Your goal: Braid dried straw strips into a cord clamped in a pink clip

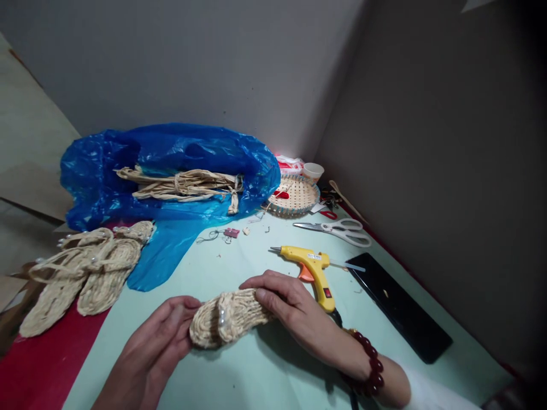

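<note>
A small woven straw slipper [241, 316] with pearl beads along its strap is held between my two hands, just above the pale green table covering. My left hand [160, 341] grips its rounded end at the left, fingertips pressed to the rim. Over the other end curls my right hand [290, 302], thumb on top and fingers along the far side; a dark red bead bracelet circles that wrist. Beyond the right hand lies a yellow hot glue gun [310, 262] with an orange trigger and a glue stick in its back.
A pair of straw sandals [109, 273] lies at the left on red cloth. Behind are a blue plastic bag [171, 142] with a straw bundle [188, 185] and a woven basket [299, 196]. White-handled scissors [346, 230] and a black tray [399, 307] lie at the right, near the wall.
</note>
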`<state>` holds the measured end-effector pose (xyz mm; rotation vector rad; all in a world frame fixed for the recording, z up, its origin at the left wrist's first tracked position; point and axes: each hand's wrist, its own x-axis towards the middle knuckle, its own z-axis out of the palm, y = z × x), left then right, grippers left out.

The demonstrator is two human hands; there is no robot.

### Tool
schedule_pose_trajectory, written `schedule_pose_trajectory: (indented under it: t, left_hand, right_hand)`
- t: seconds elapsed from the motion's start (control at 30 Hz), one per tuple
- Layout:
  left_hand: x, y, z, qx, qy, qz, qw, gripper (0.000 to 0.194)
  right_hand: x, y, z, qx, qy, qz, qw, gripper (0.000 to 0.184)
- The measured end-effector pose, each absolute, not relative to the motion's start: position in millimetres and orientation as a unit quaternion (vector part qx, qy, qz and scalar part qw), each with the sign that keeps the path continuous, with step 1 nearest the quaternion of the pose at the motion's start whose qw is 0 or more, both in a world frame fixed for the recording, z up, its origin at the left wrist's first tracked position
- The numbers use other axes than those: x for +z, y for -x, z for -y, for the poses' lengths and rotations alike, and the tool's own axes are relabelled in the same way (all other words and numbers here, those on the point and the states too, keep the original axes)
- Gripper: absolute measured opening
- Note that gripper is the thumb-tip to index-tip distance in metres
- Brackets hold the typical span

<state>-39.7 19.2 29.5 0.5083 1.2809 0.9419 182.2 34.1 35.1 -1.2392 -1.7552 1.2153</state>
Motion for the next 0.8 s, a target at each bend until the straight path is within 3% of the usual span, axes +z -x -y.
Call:
schedule_pose_trajectory:
  t: [0.3,0.8]
  left_hand:
    - [29,49,-27,0.48,-0.261,-0.578,0.606,0.029]
    - [16,36,-24,0.426,-0.428,-0.501,0.62,0.033]
  right_hand:
    - [41,-182,-31,0.475,0.469,0.663,0.338,0.024]
    - [32,-190,-41,0.493,0.496,0.501,0.509,0.029]
